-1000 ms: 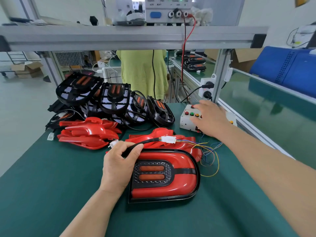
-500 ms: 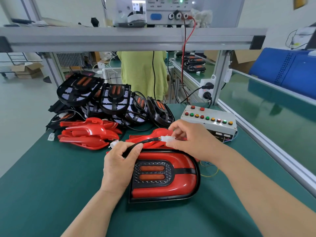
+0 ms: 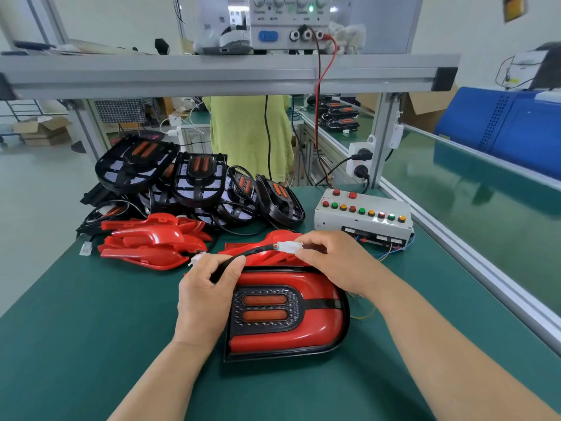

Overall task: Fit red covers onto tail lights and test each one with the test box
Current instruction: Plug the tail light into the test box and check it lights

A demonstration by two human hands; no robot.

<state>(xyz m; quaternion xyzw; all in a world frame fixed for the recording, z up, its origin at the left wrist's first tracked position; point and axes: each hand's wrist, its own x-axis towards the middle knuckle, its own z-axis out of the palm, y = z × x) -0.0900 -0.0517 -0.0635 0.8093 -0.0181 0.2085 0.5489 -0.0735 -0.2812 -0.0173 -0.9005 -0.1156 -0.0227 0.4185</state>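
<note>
A tail light with its red cover fitted (image 3: 285,314) lies flat on the green mat in front of me. My left hand (image 3: 206,296) rests on its left edge and grips its black cable (image 3: 243,255). My right hand (image 3: 331,259) pinches the white connector (image 3: 288,247) at the cable's end, just above the light. The white test box (image 3: 361,220), with rows of red, green and amber buttons, sits to the right behind my hands. Loose red covers (image 3: 151,241) are piled at the left, and bare black tail lights (image 3: 197,180) lean in a stack behind them.
An aluminium frame shelf (image 3: 227,74) crosses overhead and carries a power supply (image 3: 288,22) with red and black leads. A person in a yellow-green top (image 3: 249,135) stands behind the bench. A power strip (image 3: 359,162) hangs on the right post. A blue crate (image 3: 501,129) stands far right.
My right hand left the test box buttons, came back to the white connector and now pinches it. My left hand kept its hold on the cable. The tail light has not moved.
</note>
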